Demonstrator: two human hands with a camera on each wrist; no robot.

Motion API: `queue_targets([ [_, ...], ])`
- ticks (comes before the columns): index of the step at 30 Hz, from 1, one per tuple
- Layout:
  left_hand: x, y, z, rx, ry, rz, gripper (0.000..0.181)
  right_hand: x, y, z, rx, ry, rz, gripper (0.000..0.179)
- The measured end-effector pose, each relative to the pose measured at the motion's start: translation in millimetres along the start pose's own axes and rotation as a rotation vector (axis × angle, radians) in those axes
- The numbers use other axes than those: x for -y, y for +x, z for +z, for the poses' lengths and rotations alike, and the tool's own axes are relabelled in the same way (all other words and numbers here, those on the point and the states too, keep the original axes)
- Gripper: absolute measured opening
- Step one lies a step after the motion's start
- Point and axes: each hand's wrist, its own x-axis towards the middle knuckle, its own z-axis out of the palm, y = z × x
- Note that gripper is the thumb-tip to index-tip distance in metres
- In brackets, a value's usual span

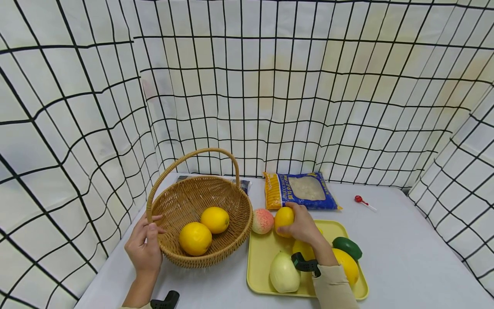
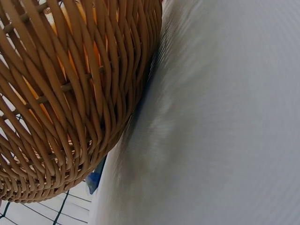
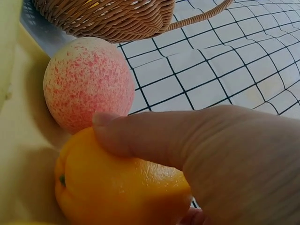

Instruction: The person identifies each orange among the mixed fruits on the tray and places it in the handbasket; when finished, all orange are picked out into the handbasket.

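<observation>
My left hand (image 1: 144,249) grips the rim of a wicker basket (image 1: 170,201) by the foot of its arched handle. The basket leans with its mouth facing me, and two yellow-orange fruits (image 1: 195,238) lie in it. At the back left of a yellow tray (image 1: 255,274), my right hand (image 1: 306,227) holds an orange (image 1: 284,221) between thumb and fingers. The right wrist view shows the thumb across the top of this orange (image 3: 117,183), right beside a pink-speckled peach (image 3: 89,84). Woven basket wall (image 2: 70,93) fills much of the left wrist view.
On the tray are a pale green pear-like fruit (image 1: 284,274), a dark green fruit (image 1: 347,248), a large yellow fruit (image 1: 349,267) and another partly hidden. Behind lie a blue-and-yellow food bag (image 1: 305,191) and a red lollipop (image 1: 359,199). A dark package (image 1: 245,185) shows behind the basket.
</observation>
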Motion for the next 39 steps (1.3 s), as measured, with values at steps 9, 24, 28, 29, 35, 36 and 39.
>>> queue_targets([
  [9,-0.2,-0.1,0.4,0.003,-0.008,-0.004,0.035,-2,1.5,1,-0.009,0.005,-0.021,0.085],
  [24,-1.1,-0.9,0.9,0.016,0.012,-0.012,0.035,-3,0.1,-1,-0.056,0.047,0.038,0.086],
  [28,-1.5,-0.2,1.3,0.018,0.010,-0.013,0.035,-3,0.8,-5,-0.082,0.094,0.023,0.087],
  [29,-1.6,-0.1,1.3,0.017,0.010,-0.012,0.035,-3,1.1,-6,-0.087,0.102,0.018,0.088],
  [35,-0.9,0.1,1.1,0.008,-0.005,-0.003,0.034,-1,1.4,-9,-0.105,0.174,0.007,0.085],
  [36,-0.5,0.1,1.2,0.006,-0.007,-0.001,0.034,0,1.1,-9,-0.109,0.189,0.007,0.085],
  [39,4.4,-0.8,0.4,0.006,-0.010,0.004,0.034,4,0.1,-11,-0.114,0.227,0.005,0.085],
])
